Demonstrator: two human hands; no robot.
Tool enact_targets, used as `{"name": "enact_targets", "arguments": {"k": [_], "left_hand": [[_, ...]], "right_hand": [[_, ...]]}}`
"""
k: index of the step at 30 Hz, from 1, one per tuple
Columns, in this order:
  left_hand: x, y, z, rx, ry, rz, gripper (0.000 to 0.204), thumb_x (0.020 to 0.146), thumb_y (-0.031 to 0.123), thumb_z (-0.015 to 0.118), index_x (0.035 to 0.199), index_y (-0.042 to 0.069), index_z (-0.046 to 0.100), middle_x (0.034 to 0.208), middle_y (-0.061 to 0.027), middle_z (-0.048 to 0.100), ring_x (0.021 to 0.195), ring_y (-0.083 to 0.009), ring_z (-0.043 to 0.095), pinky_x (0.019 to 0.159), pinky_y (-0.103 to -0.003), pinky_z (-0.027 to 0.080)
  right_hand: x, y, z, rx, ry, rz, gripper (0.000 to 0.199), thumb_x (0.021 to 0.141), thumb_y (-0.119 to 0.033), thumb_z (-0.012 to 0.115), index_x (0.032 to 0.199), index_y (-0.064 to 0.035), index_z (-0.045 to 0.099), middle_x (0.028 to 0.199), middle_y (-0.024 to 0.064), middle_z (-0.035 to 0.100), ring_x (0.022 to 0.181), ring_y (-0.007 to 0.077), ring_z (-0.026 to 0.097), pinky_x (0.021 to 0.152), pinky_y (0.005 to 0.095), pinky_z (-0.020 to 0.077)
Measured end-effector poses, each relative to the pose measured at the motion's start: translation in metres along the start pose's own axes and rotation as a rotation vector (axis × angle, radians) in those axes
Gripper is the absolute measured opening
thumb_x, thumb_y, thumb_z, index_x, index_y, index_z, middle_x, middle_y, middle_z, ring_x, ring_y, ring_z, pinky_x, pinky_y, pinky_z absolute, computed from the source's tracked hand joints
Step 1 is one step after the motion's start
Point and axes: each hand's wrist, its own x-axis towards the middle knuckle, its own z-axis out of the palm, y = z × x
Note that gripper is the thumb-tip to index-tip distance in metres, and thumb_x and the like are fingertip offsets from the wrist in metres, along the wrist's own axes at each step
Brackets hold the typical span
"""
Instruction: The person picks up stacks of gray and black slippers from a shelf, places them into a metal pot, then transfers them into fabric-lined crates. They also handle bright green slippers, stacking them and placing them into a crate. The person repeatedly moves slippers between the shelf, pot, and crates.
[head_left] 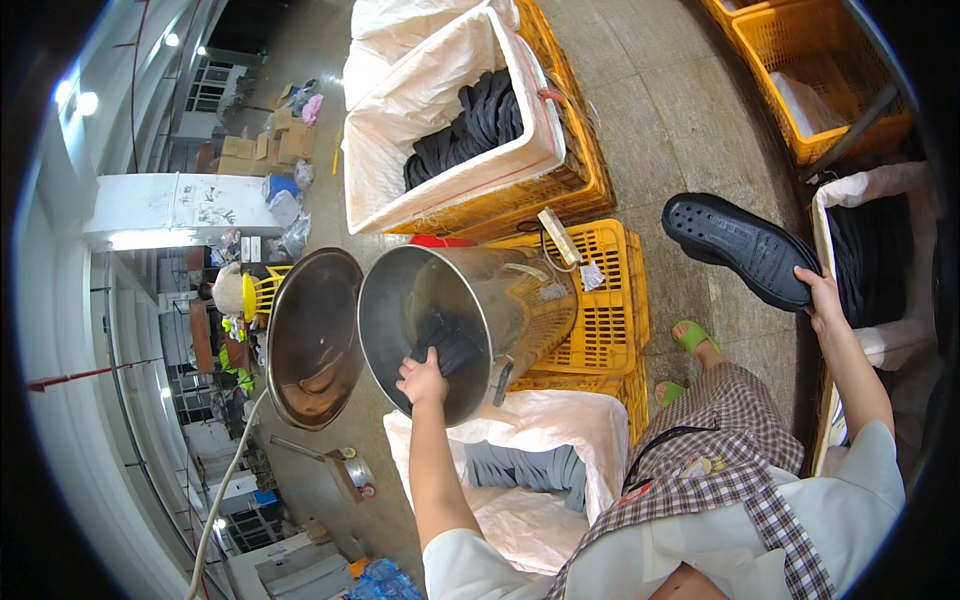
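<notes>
My right hand (822, 298) is closed round the heel end of a black shoe sole (735, 245), which has several holes at its toe end and faint raised marks on its face. My left hand (424, 379) reaches into the mouth of a tall steel pot (515, 290). Its fingers are curled at a dark, soft piece (447, 342) inside, whose kind I cannot make out. Haze dims the pot's interior. Beside the mouth stands a round steel lid (316, 340), tilted away from the opening.
Yellow crates (603, 330) bear the pot, with a small pale block (560, 238) on top. White-lined crates hold dark pieces (470, 130), grey pieces (528, 468) and more black pieces (872, 258). Another yellow crate (800, 50) stands at the upper right. A pale hose (228, 490) runs at left.
</notes>
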Motion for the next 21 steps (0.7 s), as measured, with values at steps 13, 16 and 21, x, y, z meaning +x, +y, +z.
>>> {"name": "enact_targets", "arguments": {"k": [13, 16, 21], "left_hand": [[-0.104, -0.108, -0.073, -0.023, 0.476, -0.137, 0.066, 0.071, 0.011, 0.066, 0.132, 0.027, 0.046, 0.134, -0.024, 0.037, 0.119, -0.0398, 0.043, 0.09, -0.054, 0.041], [-0.123, -0.111, -0.072, -0.042, 0.49, -0.13, 0.064, 0.073, 0.01, 0.064, 0.132, 0.027, 0.046, 0.133, -0.024, 0.039, 0.119, -0.0399, 0.042, 0.089, -0.055, 0.041], [-0.149, -0.116, -0.038, -0.16, 0.35, -0.201, 0.062, 0.074, 0.011, 0.06, 0.132, 0.027, 0.046, 0.132, -0.0261, 0.04, 0.117, -0.0414, 0.045, 0.09, -0.055, 0.04]], "right_hand": [[0.02, -0.025, 0.043, 0.021, -0.183, -0.058, 0.058, 0.074, -0.015, 0.072, 0.124, -0.0003, 0.047, 0.11, 0.0126, 0.06, 0.093, 0.0209, 0.061, 0.074, 0.0332, 0.0509], [0.026, -0.029, 0.051, 0.024, -0.257, -0.068, 0.06, 0.074, -0.015, 0.073, 0.126, -0.0002, 0.046, 0.111, 0.0131, 0.059, 0.094, 0.0215, 0.061, 0.074, 0.0337, 0.0513], [0.03, -0.026, 0.054, 0.008, -0.261, -0.084, 0.056, 0.075, -0.014, 0.071, 0.124, -0.0005, 0.048, 0.111, 0.0113, 0.06, 0.096, 0.0228, 0.061, 0.079, 0.0338, 0.0514]]}}
